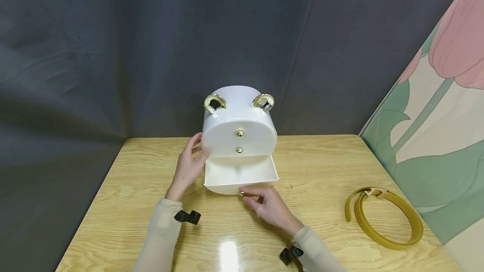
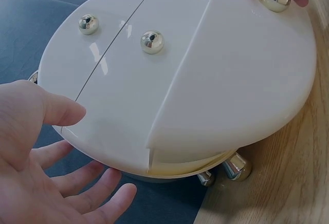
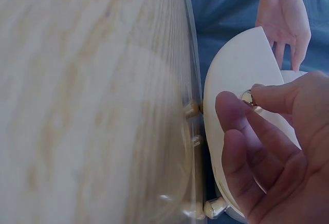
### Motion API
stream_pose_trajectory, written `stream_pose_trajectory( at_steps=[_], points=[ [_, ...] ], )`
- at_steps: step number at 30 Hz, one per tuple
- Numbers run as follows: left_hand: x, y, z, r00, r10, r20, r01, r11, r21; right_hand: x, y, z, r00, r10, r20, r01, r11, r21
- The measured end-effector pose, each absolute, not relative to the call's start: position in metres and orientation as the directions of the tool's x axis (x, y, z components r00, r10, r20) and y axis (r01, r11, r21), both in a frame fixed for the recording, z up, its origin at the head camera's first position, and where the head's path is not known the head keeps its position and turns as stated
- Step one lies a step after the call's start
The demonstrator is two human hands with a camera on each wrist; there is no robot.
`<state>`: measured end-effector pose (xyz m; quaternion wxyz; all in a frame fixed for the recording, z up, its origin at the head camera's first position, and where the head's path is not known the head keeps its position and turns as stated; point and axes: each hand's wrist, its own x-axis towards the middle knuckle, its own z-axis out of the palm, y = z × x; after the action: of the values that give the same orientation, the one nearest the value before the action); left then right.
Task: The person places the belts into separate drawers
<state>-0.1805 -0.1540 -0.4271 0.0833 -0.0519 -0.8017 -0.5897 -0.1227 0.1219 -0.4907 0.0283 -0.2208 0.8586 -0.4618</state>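
A white rounded box with gold ear-like rings on top stands at the table's far side. Its lowest drawer is pulled out toward me, with nothing visible inside. Finger and thumb of my right hand pinch the small gold knob on that drawer's front. Beside the box's left edge is my left hand, its fingers spread and relaxed at the side wall. Two more gold knobs sit on the closed fronts above. Short gold feet show under the box.
A mustard-yellow belt lies coiled on the wooden table at the right. Behind the box hangs a dark curtain. A cloth with a tulip print borders the table's right side.
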Motion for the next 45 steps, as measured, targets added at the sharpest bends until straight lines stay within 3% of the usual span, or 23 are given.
stream_pose_trajectory(
  at_steps=[19,35,45],
  points=[
    [-0.181,-0.154,-0.428,-0.982,-0.011,0.187,0.175,0.289,0.941,-0.112,0.147,-0.486,-0.897,-0.421,0.135,-0.361,0.521,-0.773],
    [-0.181,-0.152,-0.429,-0.983,-0.015,0.182,0.17,0.292,0.941,-0.097,0.198,-0.485,-0.979,-0.158,0.133,-0.203,0.63,-0.75],
    [-0.181,-0.153,-0.43,-0.983,-0.023,0.181,0.166,0.296,0.941,-0.094,0.233,-0.485,-0.96,-0.073,0.272,-0.249,0.674,-0.695]
  ],
)
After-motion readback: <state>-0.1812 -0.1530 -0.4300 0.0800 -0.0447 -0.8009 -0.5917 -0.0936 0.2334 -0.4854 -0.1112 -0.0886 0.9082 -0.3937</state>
